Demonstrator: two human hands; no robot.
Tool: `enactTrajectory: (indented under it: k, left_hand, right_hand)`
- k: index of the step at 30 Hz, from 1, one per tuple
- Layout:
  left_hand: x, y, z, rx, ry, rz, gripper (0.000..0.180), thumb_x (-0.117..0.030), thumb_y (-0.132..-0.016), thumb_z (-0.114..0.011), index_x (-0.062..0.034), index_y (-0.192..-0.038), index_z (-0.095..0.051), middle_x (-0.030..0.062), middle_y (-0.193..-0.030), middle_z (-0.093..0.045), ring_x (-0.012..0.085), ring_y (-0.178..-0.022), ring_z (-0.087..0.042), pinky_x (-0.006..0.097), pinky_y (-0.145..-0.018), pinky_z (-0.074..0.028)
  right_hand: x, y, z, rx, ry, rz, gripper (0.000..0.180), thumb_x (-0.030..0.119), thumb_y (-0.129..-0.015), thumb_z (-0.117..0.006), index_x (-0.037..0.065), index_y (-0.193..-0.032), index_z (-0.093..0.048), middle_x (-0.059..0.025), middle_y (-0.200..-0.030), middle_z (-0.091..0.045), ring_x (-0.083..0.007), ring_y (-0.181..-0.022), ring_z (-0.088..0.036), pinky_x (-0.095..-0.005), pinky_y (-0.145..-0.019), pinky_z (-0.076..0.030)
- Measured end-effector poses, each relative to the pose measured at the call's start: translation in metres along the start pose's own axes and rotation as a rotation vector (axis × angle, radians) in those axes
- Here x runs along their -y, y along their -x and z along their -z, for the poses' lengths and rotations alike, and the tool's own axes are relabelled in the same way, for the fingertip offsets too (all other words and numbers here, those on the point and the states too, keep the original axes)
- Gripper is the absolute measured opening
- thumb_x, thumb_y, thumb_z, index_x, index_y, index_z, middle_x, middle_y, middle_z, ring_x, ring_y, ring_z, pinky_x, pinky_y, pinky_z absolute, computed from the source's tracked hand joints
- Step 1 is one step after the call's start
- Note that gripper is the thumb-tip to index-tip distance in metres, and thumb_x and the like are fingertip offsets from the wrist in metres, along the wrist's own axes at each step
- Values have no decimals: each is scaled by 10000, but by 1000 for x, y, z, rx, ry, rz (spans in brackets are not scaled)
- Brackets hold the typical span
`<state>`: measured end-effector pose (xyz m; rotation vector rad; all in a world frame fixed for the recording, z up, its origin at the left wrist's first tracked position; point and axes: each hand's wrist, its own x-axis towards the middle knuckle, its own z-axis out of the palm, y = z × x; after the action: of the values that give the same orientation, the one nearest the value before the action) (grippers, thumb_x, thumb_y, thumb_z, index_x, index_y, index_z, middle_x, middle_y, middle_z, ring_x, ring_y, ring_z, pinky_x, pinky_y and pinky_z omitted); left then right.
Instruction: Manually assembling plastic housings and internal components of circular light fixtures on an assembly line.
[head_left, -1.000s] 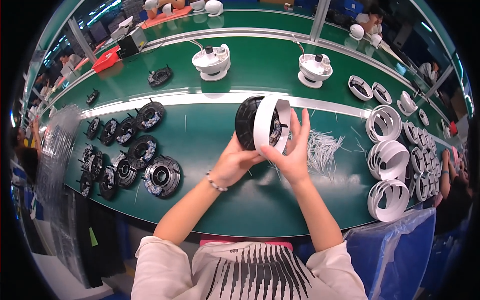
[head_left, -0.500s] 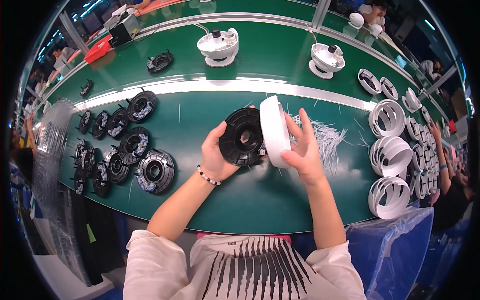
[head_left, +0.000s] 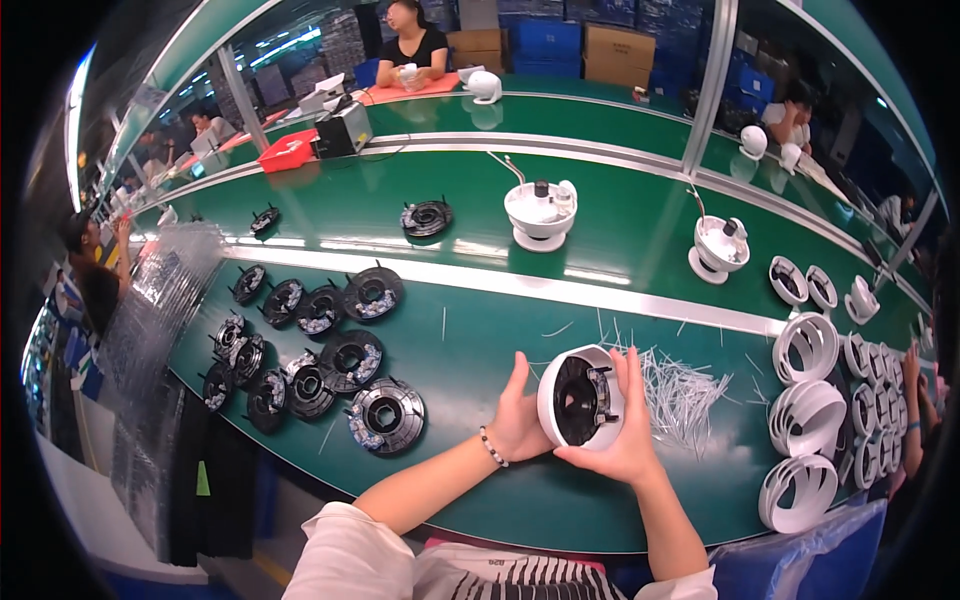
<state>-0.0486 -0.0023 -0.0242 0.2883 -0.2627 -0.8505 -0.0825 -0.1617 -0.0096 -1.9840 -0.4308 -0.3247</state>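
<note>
A white plastic ring (head_left: 547,402) is held tilted above the green bench, with a black round disc (head_left: 573,404) sitting inside it. Small circuit parts show on the disc's right side. My right hand (head_left: 632,432) grips the ring from the right, thumb along its lower edge and fingers up its far side. From the left, my left hand (head_left: 518,425) supports the ring; its thumb points up, apart from the rim, and its other fingers are partly hidden behind the ring. Thin white strips (head_left: 685,400) lie heaped just right of my right hand.
Several black discs with circuit parts (head_left: 388,415) lie at the left. Stacked white rings (head_left: 798,492) stand at the right edge. Beyond a metal rail, white dome-shaped units (head_left: 540,215) sit on the green belt (head_left: 630,220). A person (head_left: 412,50) sits across the line.
The black disc, earlier beside the ring in my left hand, is now inside the white ring. Both hands have come together around the ring. The view has tilted up.
</note>
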Motion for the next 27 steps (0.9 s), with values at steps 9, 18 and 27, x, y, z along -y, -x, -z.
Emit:
enactTrajectory:
  k: [9, 18, 27]
  left_hand:
    - [-15, -11, -9, -206, -24, -60, 720, -612, -825, -230, -50, -1258, -352, 131, -1234, -433, 265, -1137, -422, 417, -984, -307]
    - [-9, -14, 4, -209, -141, -84, 779, -663, -786, -261, -55, -1269, -324, 134, -1234, -417, 255, -1117, -436, 404, -950, -359]
    - [-5, -2, 11, -130, -302, -126, 738, -578, -762, -454, -34, -1248, -337, 133, -1213, -430, 244, -1109, -441, 386, -955, -360]
  right_hand:
    - [9, -19, -2, 51, 153, 136, 1228, 360, -421, -821, -37, -1324, -89, -235, -1324, -255, -356, -1206, -293, -415, -983, -252]
    - [2, -18, -1, 60, 196, 137, 1239, 363, -421, -816, -26, -1332, -72, -232, -1306, -273, -354, -1182, -313, -417, -963, -285]
    - [6, -10, -8, -5, 269, 105, 1232, 399, -386, -822, -48, -1312, -145, -220, -1267, -327, -341, -1126, -363, -409, -932, -315]
